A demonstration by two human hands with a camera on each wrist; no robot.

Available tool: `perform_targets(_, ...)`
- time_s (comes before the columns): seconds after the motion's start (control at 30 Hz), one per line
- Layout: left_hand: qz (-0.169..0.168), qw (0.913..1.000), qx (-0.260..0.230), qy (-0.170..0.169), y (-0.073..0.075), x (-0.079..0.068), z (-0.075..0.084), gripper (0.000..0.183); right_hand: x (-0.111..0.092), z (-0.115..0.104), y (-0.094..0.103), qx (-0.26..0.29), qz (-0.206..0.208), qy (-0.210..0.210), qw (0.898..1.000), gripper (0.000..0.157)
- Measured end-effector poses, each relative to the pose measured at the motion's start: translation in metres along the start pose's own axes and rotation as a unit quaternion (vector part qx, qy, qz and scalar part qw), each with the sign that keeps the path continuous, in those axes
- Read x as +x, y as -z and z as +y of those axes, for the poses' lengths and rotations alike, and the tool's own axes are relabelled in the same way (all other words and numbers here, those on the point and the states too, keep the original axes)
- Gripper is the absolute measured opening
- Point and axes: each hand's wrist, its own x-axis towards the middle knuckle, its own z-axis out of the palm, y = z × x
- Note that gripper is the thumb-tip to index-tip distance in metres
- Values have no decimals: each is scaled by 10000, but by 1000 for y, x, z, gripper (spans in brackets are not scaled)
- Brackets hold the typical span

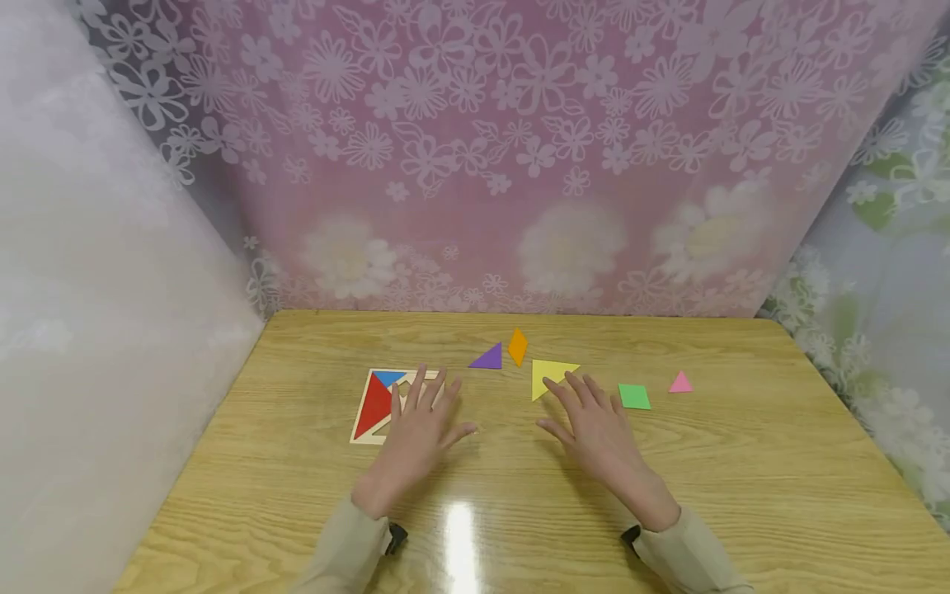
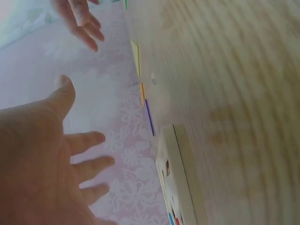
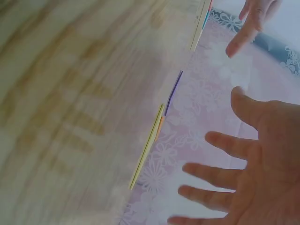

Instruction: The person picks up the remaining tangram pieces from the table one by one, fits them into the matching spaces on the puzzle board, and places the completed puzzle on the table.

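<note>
- 2 hands: left point(image 1: 419, 433), right point(image 1: 603, 437). Both raised off the table, fingers and thumbs spread.
- 1 tangram tray point(image 1: 353, 440), under and just left of left hand. 2 pieces seated: red triangle point(image 1: 374, 408), blue triangle point(image 1: 387, 377) at its far edge.
- 5 loose pieces, near to far: green square point(image 1: 634, 396) just right of right hand's fingers; pink triangle point(image 1: 681, 384) further right; yellow triangle point(image 1: 547, 371) under right fingertips, apart from them in the right wrist view; purple triangle point(image 1: 488, 358) beyond and right of left fingertips; orange parallelogram point(image 1: 518, 347) just right of purple, between the hands but farther out.
- Surface: wood-grain table point(image 1: 512, 478), glare patch between the forearms.
- Room: pale cloth point(image 1: 111, 330) left of left hand, green-and-white floral cloth point(image 1: 883, 272) right of right hand, pink floral curtain point(image 1: 475, 165) past the table's far edge.
- Around: 2 light sleeves point(image 1: 345, 549), a black fitting point(image 1: 397, 538) at each wrist.
- In the way: left hand hides the tray's right part; right fingers cover a corner of yellow.
</note>
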Motion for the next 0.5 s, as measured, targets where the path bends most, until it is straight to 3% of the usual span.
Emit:
perform_targets(0.1, 29, 9994, -330, -73, 5, 1, -4, 61, 3, -2, 0, 134, 262, 224, 9993, 46)
perform_targets(0.23, 319, 9960, -809, -214, 14, -2, -11, 40, 8, -10, -1, 353, 535, 470, 9968, 27)
perform_targets(0.5, 865, 9905, -1068, -47, 33, -7, -32, 15, 27, -43, -10, 612, 507, 707, 9943, 9)
